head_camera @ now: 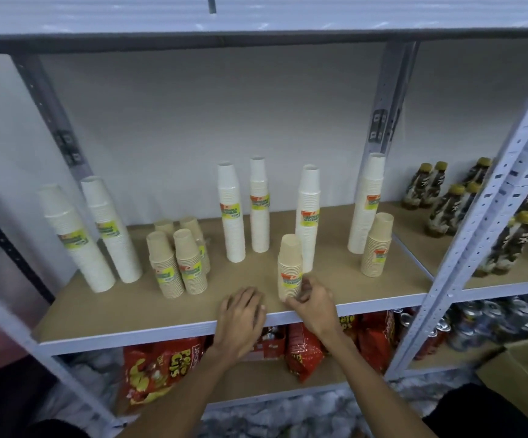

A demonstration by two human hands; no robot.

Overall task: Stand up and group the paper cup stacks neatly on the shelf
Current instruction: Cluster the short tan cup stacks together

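On the brown shelf board stand several wrapped paper cup stacks, all upright. Two tall white stacks lean at the left, a cluster of short brown stacks sits beside them, and more tall white stacks stand in the middle and right. A short brown stack stands near the front edge; my right hand has its fingers at its base, touching it. Another short brown stack stands at the right beside a tall white one. My left hand rests flat on the shelf edge, holding nothing.
Dark bottles with gold caps fill the neighbouring shelf bay at right. Red snack bags and cans lie on the shelf below. A grey upright post divides the bays. A cardboard box sits at the lower right.
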